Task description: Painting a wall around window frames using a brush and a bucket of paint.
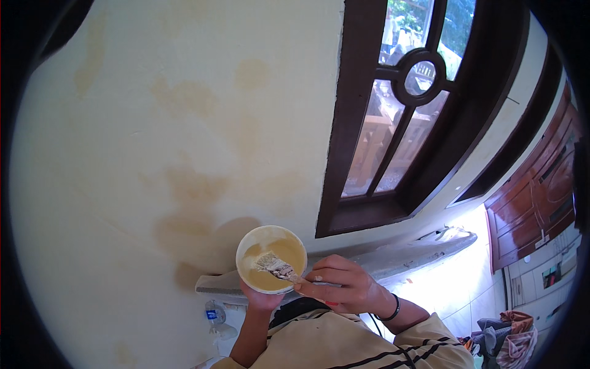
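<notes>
My left hand (262,296) holds a round white tub (243,244) from below and its near side. Pale yellow paint (288,251) fills part of the tub. In my right hand (343,287) is a paintbrush (279,268) by its handle. The brush's bristles, coated in whitish paint, lie over the tub's mouth; whether they touch the paint I cannot tell. Dried paint marks show on my right fingers. Before me stands a cream wall (115,161) with several darker yellowish patches (196,184).
A dark brown window frame (343,138) with glass panes borders the wall at right. Below it lies a long plastic-covered object (396,253). A plastic bottle (215,314) sits low at left. Further right are a wooden door (530,198) and a heap of cloth (507,336).
</notes>
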### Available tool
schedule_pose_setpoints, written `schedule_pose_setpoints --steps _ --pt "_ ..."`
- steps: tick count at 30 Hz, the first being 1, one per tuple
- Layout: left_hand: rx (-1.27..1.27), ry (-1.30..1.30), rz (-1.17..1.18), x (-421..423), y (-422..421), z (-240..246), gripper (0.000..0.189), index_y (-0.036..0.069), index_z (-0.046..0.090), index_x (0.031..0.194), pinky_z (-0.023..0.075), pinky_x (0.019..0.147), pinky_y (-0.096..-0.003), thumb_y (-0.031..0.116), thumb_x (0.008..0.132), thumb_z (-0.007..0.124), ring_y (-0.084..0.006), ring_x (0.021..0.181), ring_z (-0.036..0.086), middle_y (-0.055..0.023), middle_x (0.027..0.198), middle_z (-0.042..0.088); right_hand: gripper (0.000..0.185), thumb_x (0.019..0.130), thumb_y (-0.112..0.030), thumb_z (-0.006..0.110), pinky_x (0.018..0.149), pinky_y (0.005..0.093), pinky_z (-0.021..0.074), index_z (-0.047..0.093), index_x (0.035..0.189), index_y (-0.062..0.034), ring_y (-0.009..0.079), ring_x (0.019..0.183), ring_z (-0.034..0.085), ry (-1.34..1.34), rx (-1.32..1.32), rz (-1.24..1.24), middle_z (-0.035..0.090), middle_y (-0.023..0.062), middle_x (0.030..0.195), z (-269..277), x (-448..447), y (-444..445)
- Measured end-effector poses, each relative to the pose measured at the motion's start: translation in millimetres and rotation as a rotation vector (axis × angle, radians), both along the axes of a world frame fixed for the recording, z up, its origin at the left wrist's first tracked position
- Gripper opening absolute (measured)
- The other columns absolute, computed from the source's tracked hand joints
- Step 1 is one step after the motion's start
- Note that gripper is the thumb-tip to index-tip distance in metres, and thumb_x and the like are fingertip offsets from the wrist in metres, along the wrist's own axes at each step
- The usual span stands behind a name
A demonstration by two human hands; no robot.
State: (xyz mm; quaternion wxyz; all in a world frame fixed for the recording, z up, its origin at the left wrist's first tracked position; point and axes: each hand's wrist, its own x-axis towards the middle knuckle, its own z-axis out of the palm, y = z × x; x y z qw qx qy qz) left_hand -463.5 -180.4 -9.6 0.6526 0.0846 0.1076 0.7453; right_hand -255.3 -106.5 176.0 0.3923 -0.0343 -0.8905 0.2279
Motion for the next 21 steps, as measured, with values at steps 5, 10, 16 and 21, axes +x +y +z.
schedule_pose_setpoints --steps 5,10,16,21 --pt "0.049 -0.036 0.012 0.6 -0.2 3.0 0.071 0.012 0.044 0.147 0.0431 0.108 -0.0533 0.062 0.096 0.04 -0.0326 0.132 0.051 -0.0112 0.146 0.051 0.029 0.081 -0.004 0.075 0.069 0.035 0.0516 0.074 0.109 -0.0035 0.0267 0.082 0.062 0.031 0.033 0.002 0.067 0.0105 0.09 1.0 -4.1 2.0" --pt "0.082 -0.042 0.005 1.8 0.4 6.3 0.07 0.012 0.043 0.147 0.0427 0.109 -0.0535 0.06 0.096 0.039 -0.0329 0.133 0.051 -0.0118 0.147 0.05 0.03 0.08 -0.005 0.076 0.069 0.0349 0.0516 0.074 0.109 -0.0036 0.0266 0.082 0.062 0.016 0.026 0.006 0.067 0.0108 0.091 1.1 -4.1 1.7" --pt "0.053 -0.027 0.03 1.4 0.5 4.9 0.069 0.012 0.044 0.146 0.0432 0.109 -0.0528 0.059 0.097 0.04 -0.0322 0.132 0.052 -0.0111 0.145 0.052 0.049 0.069 0.0 0.076 0.082 0.0398 0.0536 0.071 0.117 -0.0067 0.0285 0.094 0.063 -0.021 -0.018 -0.01 0.061 0.0099 0.094 1.6 -2.1 -1.9" --pt "0.021 -0.019 0.022 0.7 1.1 3.3 0.068 0.012 0.045 0.146 0.0442 0.108 -0.0517 0.059 0.097 0.04 -0.0311 0.131 0.053 -0.0103 0.144 0.053 0.039 0.074 -0.002 0.076 0.075 0.0373 0.0524 0.072 0.113 -0.0052 0.0275 0.088 0.062 -0.012 0.004 -0.013 0.064 0.0101 0.092 1.7 -3.6 -0.1"
